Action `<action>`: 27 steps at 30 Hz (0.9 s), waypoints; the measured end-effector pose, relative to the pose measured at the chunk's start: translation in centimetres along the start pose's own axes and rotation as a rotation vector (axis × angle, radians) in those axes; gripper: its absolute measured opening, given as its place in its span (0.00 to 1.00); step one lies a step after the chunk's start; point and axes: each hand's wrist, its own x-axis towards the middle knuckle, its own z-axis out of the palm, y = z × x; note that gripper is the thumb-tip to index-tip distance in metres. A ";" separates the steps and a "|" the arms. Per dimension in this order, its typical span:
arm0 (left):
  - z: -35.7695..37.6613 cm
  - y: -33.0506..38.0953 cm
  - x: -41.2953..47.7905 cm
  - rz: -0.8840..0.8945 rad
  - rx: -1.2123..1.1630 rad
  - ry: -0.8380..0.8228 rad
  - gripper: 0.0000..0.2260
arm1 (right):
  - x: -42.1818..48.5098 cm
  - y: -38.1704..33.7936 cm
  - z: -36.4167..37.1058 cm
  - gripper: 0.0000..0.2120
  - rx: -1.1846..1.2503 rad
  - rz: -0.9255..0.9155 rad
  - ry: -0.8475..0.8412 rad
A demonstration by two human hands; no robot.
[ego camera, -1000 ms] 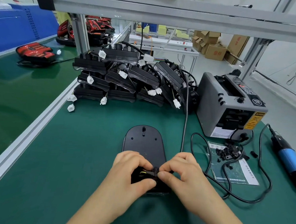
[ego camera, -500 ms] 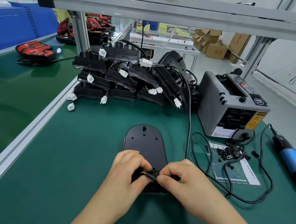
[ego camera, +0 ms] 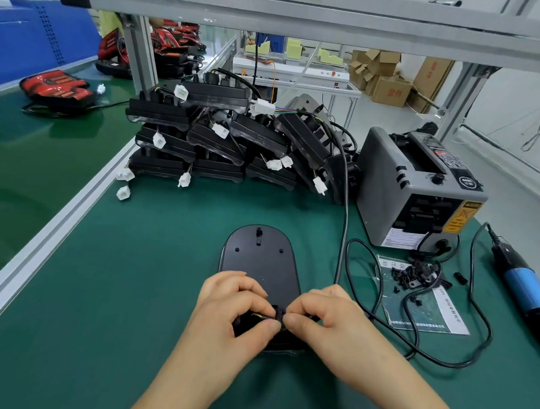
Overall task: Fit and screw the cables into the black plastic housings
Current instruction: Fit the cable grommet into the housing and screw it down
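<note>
We find the black housing [ego camera: 258, 267] lying flat on the green tabletop [ego camera: 128, 290], close to the near edge and about midway across, with its rounded end pointing far. Both hands meet over its near end. The left hand [ego camera: 235, 310] has its fingers curled and pinches the plug end of the cable [ego camera: 274, 315], where a yellow wire shows. The right hand [ego camera: 324, 320] pinches the same cable from the right, and the fingertips of the two hands touch. The hands hide the near part of the housing, so we cannot tell how far the plug is seated.

To the left, bare green surface runs from the housing to the aluminium rail [ego camera: 52, 230] along the tabletop's left edge. Far back, a stack of housings [ego camera: 222, 137] with dangling white connectors sits well apart from the hands.

The right side is tighter. A black cord [ego camera: 449, 364] loops just beside the right hand, partly over a printed sheet [ego camera: 439, 321] carrying small black screws [ego camera: 410, 275]. Beyond them stands a grey tape dispenser [ego camera: 416, 189], and a blue-handled screwdriver [ego camera: 525, 286] lies near the right edge. A grey lead [ego camera: 345, 209] runs from the stack down to the right hand.
</note>
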 end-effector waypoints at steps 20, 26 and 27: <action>2.1 -2.5 -0.9 0.557 0.288 0.276 0.08 | -0.2 -0.6 0.1 0.07 0.031 0.074 0.047; 1.9 -2.8 -0.7 0.573 0.284 0.255 0.04 | -0.4 -0.4 0.2 0.09 0.065 0.048 0.099; 1.9 -2.9 -0.7 0.555 0.288 0.257 0.05 | -0.3 -0.4 0.2 0.11 0.053 0.028 0.104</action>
